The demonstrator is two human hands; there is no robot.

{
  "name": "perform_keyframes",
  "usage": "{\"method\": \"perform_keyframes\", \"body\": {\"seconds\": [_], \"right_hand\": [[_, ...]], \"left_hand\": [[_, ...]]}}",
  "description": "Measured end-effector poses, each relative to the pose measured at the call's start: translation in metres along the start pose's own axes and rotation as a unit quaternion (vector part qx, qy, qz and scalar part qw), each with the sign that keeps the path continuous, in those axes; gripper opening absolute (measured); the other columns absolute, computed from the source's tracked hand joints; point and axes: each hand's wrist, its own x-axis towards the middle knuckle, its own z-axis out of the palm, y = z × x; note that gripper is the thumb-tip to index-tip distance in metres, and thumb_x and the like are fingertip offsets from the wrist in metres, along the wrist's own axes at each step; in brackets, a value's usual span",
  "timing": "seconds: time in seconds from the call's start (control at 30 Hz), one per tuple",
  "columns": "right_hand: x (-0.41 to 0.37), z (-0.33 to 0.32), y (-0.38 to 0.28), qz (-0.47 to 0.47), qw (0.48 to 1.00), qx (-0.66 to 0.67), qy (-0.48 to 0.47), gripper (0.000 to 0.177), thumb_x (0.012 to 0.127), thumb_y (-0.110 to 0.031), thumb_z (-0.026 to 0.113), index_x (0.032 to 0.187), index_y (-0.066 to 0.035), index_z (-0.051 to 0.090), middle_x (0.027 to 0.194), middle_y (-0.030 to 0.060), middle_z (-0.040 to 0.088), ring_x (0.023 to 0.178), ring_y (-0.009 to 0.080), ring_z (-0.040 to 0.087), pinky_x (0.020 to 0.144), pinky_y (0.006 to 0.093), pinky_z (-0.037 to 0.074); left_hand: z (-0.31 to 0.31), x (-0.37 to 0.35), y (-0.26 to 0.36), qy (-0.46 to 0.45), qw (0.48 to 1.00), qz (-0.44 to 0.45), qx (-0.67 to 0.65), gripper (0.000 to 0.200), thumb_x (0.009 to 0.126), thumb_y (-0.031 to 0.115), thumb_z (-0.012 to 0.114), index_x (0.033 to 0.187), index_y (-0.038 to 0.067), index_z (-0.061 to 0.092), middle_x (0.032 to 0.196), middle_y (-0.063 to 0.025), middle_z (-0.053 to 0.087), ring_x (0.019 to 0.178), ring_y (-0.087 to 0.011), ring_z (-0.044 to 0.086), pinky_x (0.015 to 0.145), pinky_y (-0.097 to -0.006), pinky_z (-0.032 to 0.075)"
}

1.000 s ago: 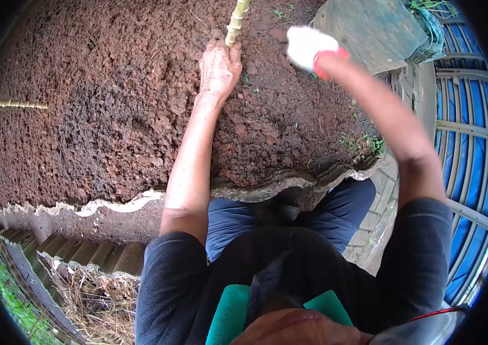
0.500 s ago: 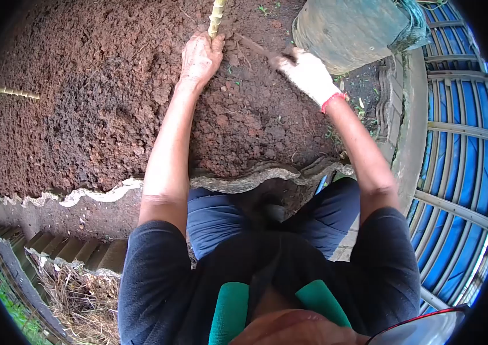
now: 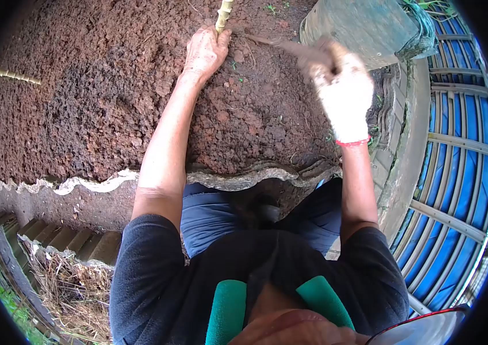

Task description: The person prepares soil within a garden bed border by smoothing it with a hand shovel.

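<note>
My bare left hand (image 3: 205,53) is closed round the base of a pale, ringed plant stem (image 3: 224,14), low against the brown soil (image 3: 244,109). The stem stands up past the top of the view. On the right, my right hand (image 3: 344,92) wears a dirty white glove with a red cuff and is blurred by motion. It grips a muddy, narrow-bladed hand tool (image 3: 298,48), whose thin tip points left toward the stem. The tool's exact kind is hard to tell, and its handle is hidden in the glove.
A large grey planting bag (image 3: 364,29) stands just beyond my right hand. A wavy-edged border (image 3: 238,183) runs between the bed and my legs. Another ringed stem (image 3: 14,75) lies at the left. Blue sheeting under slats (image 3: 456,172) is at the right, dry straw (image 3: 77,293) lower left.
My right hand has swung right and turned more upright, drawing the tool away from the soil near the stem. The left hand still holds the stem; the whole view has shifted slightly.
</note>
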Motion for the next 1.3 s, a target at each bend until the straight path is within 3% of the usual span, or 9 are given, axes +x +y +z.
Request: {"method": "perform_keyframes", "body": {"seconds": [0.13,0.23,0.37,0.5,0.63,0.8,1.0,1.17,1.3], "right_hand": [[0.072,0.021,-0.015,-0.148,0.957,-0.041,0.246,0.038,0.085,-0.034,0.075,0.107,-0.003,0.070,0.099,0.0135,0.072,0.081,0.0236,0.071,0.077,0.0378,0.057],[0.109,0.103,-0.020,0.061,0.735,0.670,0.084,0.018,0.091,-0.003,0.061,0.107,0.003,0.063,0.092,0.0088,0.068,0.078,0.0132,0.064,0.073,0.0253,0.051],[0.157,0.129,-0.009,0.032,0.774,0.607,0.179,0.014,0.096,-0.008,0.061,0.105,0.001,0.065,0.086,0.0068,0.069,0.076,0.0115,0.061,0.069,0.0245,0.048],[0.171,0.044,-0.036,-0.015,0.663,0.737,0.130,0.037,0.103,-0.041,0.054,0.101,-0.006,0.068,0.073,0.0053,0.062,0.046,0.0162,0.050,0.040,0.0339,0.038],[0.113,0.238,0.026,0.085,0.948,0.264,0.159,0.030,0.098,-0.029,0.063,0.092,0.000,0.071,0.078,0.0053,0.069,0.064,0.0170,0.059,0.060,0.0363,0.047],[0.066,0.145,-0.013,0.194,0.768,0.609,0.022,0.012,0.094,-0.014,0.066,0.092,-0.003,0.069,0.076,0.0044,0.068,0.073,0.0110,0.064,0.064,0.0269,0.050],[0.115,0.032,-0.047,-0.049,0.692,0.702,0.159,0.019,0.090,-0.016,0.072,0.100,0.000,0.071,0.084,0.0025,0.070,0.076,0.0124,0.067,0.071,0.0278,0.053],[0.122,0.189,0.008,0.095,0.831,0.524,0.158,0.011,0.090,-0.013,0.072,0.086,-0.004,0.068,0.078,-0.0036,0.064,0.068,0.0069,0.056,0.062,0.0260,0.048],[0.084,0.153,-0.004,0.097,0.859,0.479,0.155,0.009,0.088,-0.007,0.069,0.081,-0.004,0.064,0.071,-0.0025,0.061,0.066,0.0072,0.055,0.059,0.0238,0.045]], "left_hand": [[0.001,-0.001,0.000,0.022,1.000,0.011,-0.012,0.040,0.099,0.036,0.056,0.102,-0.003,0.067,0.099,-0.0249,0.067,0.099,-0.0413,0.064,0.086,-0.0503,0.050],[0.004,-0.002,-0.006,0.034,0.999,0.027,-0.010,0.043,0.100,0.041,0.054,0.101,-0.001,0.066,0.099,-0.0251,0.067,0.095,-0.0419,0.065,0.082,-0.0503,0.051],[0.003,-0.001,-0.008,0.032,0.999,0.033,-0.001,0.045,0.100,0.043,0.054,0.099,-0.001,0.067,0.096,-0.0247,0.067,0.093,-0.0422,0.066,0.081,-0.0500,0.051],[0.004,0.003,-0.009,0.044,0.999,0.032,-0.003,0.049,0.100,0.045,0.054,0.096,-0.003,0.066,0.093,-0.0254,0.067,0.091,-0.0433,0.066,0.080,-0.0505,0.051],[0.005,0.004,-0.008,0.005,1.000,-0.010,0.002,0.048,0.100,0.046,0.055,0.100,-0.001,0.067,0.097,-0.0264,0.068,0.096,-0.0439,0.065,0.084,-0.0516,0.050],[0.007,0.000,-0.003,0.010,0.998,-0.054,-0.016,0.042,0.095,0.038,0.060,0.098,-0.004,0.067,0.100,-0.0310,0.067,0.099,-0.0442,0.065,0.086,-0.0515,0.051],[0.006,0.003,-0.007,0.003,0.999,-0.045,-0.002,0.044,0.095,0.037,0.060,0.090,-0.007,0.065,0.089,-0.0310,0.066,0.089,-0.0465,0.065,0.076,-0.0528,0.051],[0.005,0.005,-0.010,-0.014,0.997,-0.067,0.018,0.046,0.094,0.039,0.060,0.091,-0.006,0.066,0.089,-0.0304,0.066,0.090,-0.0459,0.066,0.076,-0.0521,0.051],[0.003,0.003,-0.007,0.006,0.999,-0.035,-0.030,0.046,0.093,0.040,0.061,0.100,-0.005,0.063,0.088,-0.0307,0.066,0.090,-0.0462,0.066,0.075,-0.0528,0.051]]}}
